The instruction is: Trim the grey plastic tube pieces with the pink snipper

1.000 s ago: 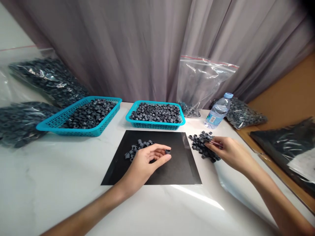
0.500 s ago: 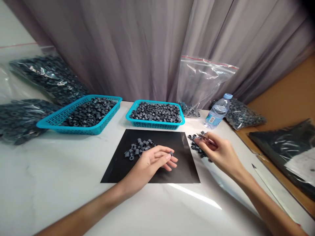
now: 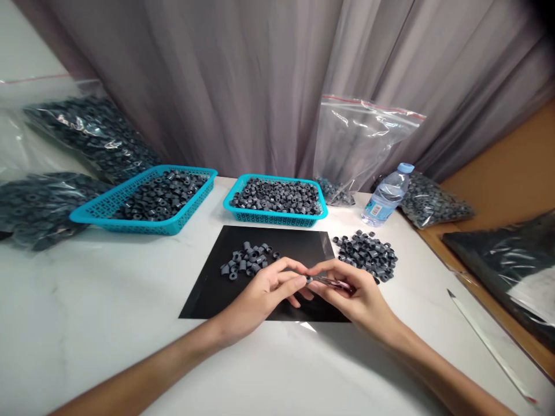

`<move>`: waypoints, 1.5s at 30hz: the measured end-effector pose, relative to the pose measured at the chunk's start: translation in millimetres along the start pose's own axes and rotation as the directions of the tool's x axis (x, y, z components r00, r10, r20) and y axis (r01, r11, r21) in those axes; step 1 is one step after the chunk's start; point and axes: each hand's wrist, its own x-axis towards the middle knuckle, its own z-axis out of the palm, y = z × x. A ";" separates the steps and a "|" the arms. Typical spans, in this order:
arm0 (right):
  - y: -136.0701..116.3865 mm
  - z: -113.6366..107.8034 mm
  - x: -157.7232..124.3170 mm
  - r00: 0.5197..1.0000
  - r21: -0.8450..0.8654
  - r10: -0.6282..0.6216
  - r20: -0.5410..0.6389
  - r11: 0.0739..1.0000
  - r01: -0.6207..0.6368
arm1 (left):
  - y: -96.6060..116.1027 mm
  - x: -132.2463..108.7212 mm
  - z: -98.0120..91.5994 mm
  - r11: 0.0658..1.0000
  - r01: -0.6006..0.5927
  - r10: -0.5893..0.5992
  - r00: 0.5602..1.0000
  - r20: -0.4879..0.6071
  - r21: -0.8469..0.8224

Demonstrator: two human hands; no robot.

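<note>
My left hand (image 3: 264, 292) pinches a small dark grey ring (image 3: 308, 279) between thumb and fingertips over the black mat (image 3: 229, 289). My right hand (image 3: 351, 294) holds thin metal tweezers (image 3: 329, 282), and their tip meets the ring. The two hands touch at the mat's front right. A small heap of grey rings (image 3: 248, 260) lies on the mat behind my left hand. A larger heap of rings (image 3: 366, 253) sits on the white table just right of the mat.
Two blue baskets (image 3: 143, 224) (image 3: 274, 216) of rings stand behind the mat. Bags of rings (image 3: 87, 138) lie at the left, an open clear bag (image 3: 359, 144) and a water bottle (image 3: 385, 197) at the back right. A dark bag (image 3: 507, 260) lies far right.
My right hand left the right-hand heap and came left with the tweezers to meet my left hand. The left hand's fingers closed on the ring.
</note>
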 end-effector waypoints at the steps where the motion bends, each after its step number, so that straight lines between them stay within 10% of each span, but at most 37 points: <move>1: 0.3 1.5 0.1 1.000 0.032 0.031 0.001 0.999 -0.031 | -1.4 -0.4 -0.5 1.000 -0.005 0.005 1.000 0.006 0.027; 5: 4.8 5.9 1.9 0.994 0.133 0.099 -0.045 0.987 -0.093 | -3.0 -2.1 -11.6 0.907 -0.043 0.113 0.983 -0.144 0.419; 8: 14.6 4.2 5.7 0.984 0.175 0.094 -0.149 0.982 -0.067 | -0.4 1.8 -31.6 0.606 -0.016 0.414 0.860 -0.299 0.795; 15: 28.4 1.5 16.4 0.961 0.198 0.147 -0.233 0.975 -0.101 | -4.0 16.4 -66.7 0.325 -0.049 0.529 0.838 -0.138 0.944; 33: 26.3 5.3 18.0 0.955 0.106 0.084 -0.284 0.993 -0.056 | -15.3 18.0 -71.3 0.442 -0.092 0.458 0.878 -0.136 0.892; 40: 6.9 -36.0 54.3 0.851 -0.063 -0.110 -0.513 0.994 0.091 | -6.9 11.9 -76.5 0.496 -0.119 0.466 0.872 -0.148 0.860; 45: -51.3 -111.9 133.3 0.671 -0.386 -0.405 -0.620 0.903 0.189 | -0.9 7.8 -70.0 0.521 -0.073 0.450 0.870 -0.201 0.850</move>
